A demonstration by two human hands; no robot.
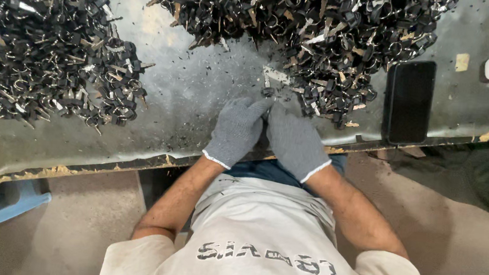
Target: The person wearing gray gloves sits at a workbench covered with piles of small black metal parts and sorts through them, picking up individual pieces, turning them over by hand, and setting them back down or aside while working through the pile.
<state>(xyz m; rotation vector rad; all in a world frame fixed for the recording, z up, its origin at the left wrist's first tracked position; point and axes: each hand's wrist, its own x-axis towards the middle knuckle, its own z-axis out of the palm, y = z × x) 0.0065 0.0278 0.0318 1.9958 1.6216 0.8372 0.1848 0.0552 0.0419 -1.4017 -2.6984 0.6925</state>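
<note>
To my left lies a heap of small black ringed metal parts (44, 46). My grey-gloved left hand (237, 131) and right hand (295, 141) press together, pinching one small black piece (267, 91) at the fingertips, on the worn metal tabletop (188, 102). It could slip among the scattered chips; my elbow might nudge the black phone (410, 101) off the edge.

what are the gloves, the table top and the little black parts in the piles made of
Gloves: grey knitted fabric, by the woven texture and white cuffs.
Table top: probably sheet metal, dull grey with soft glare.
Black parts: seemingly dark plastic or coated metal with shiny bare-metal bits; too small to settle.
</note>
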